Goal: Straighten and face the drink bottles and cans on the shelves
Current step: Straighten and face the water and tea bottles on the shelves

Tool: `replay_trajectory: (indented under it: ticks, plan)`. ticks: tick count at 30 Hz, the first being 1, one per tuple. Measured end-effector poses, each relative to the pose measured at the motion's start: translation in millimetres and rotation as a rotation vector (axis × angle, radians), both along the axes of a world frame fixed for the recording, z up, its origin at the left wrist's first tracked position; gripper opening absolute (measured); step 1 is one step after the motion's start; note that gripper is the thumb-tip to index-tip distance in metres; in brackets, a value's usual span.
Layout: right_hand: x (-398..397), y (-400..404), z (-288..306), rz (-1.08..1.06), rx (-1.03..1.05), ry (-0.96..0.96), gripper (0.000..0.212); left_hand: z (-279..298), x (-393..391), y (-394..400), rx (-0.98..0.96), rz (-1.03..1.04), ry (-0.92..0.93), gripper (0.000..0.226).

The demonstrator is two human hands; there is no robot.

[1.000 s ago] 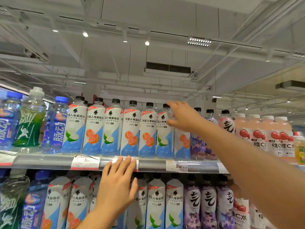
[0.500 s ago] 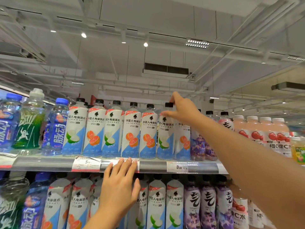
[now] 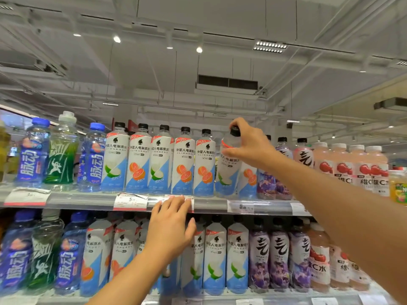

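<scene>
Tilting now, unlike before, the white bottle (image 3: pixel 228 166), right hand (image 3: pixel 248 144) gripping its neck; left hand (image 3: pixel 170 227) flat, loose.

White price tags clip to the upper shelf rail: a curled price tag (image 3: pixel 26 196) at 9 o'clock, a red-edged tag reading 5 (image 3: pixel 130 201) at about 7 o'clock of centre, and a blurred price label (image 3: pixel 241 207) at 4 o'clock. Overhead spreads a white ceiling (image 3: pixel 220 16) with exposed beams. A dark air vent (image 3: pixel 227 82) sits at 12 o'clock, an LED grille light (image 3: pixel 270 46) at 1 o'clock, and round spotlights (image 3: pixel 117 39) at 11 o'clock.
</scene>
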State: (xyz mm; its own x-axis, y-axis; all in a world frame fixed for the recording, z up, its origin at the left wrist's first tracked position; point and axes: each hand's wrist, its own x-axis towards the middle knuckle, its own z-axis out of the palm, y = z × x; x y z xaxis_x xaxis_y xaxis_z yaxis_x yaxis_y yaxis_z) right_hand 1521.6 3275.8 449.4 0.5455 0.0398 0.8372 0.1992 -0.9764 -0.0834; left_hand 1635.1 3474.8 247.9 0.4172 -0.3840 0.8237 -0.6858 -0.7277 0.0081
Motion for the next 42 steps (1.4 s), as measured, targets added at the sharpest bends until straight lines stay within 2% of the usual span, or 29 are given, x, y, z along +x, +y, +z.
replay_trajectory:
  ticks: [3,5,7,9,13,16,20,22,24,26,29,33,38,42]
  plan:
    - [-16.3,4.8,7.3,0.087,-0.002,-0.081,0.055,20.6,-7.2,9.4,-0.038,-0.090,0.127,0.050]
    - [-26.5,13.8,15.4,0.153,-0.002,-0.066,0.057,39.4,-15.4,17.9,-0.166,-0.220,0.205,0.047]
    - [-32.9,27.7,20.0,0.186,-0.022,-0.007,0.060,58.5,-27.5,26.0,-0.280,-0.325,0.181,0.045]
    - [-33.3,46.4,19.5,0.219,-0.051,0.062,0.065,75.7,-41.5,32.8,-0.350,-0.430,0.163,0.049]
    - [-22.9,83.5,10.9,0.299,-0.103,0.137,0.070,95.2,-62.8,51.3,-0.410,-0.621,0.296,0.065]
    - [-17.2,107.2,5.6,0.378,-0.082,0.173,0.068,93.9,-61.5,72.9,-0.469,-0.615,0.364,0.072]
    - [-2.2,139.2,-0.8,0.442,-0.136,0.281,0.063,81.2,-49.2,104.4,-0.527,-0.600,0.413,0.048]
    - [7.8,154.1,1.0,0.517,-0.109,0.406,0.056,72.5,-44.5,119.8,-0.580,-0.589,0.422,0.048]
    - [23.1,166.1,6.5,0.561,-0.030,0.436,0.043,66.0,-40.2,135.2,-0.641,-0.579,0.426,0.052]
    - [46.1,174.7,15.5,0.477,-0.009,0.292,0.035,63.9,-34.4,151.6,-0.714,-0.563,0.426,0.055]
    - [90.9,179.4,27.8,0.066,-0.212,0.069,0.034,69.5,-23.4,176.5,-0.802,-0.531,0.437,0.056]
    - [144.5,187.5,37.1,-0.226,-0.301,0.152,0.058,78.9,-10.2,208.3,-0.834,-0.489,0.407,0.071]
    - [182.6,201.4,44.5,-0.339,-0.242,0.280,0.074,76.8,-1.3,234.4,-0.809,-0.478,0.382,0.065]
    - [184.5,210.2,41.9,-0.336,-0.223,0.189,0.074,75.3,1.9,243.5,-0.806,-0.470,0.389,0.068]
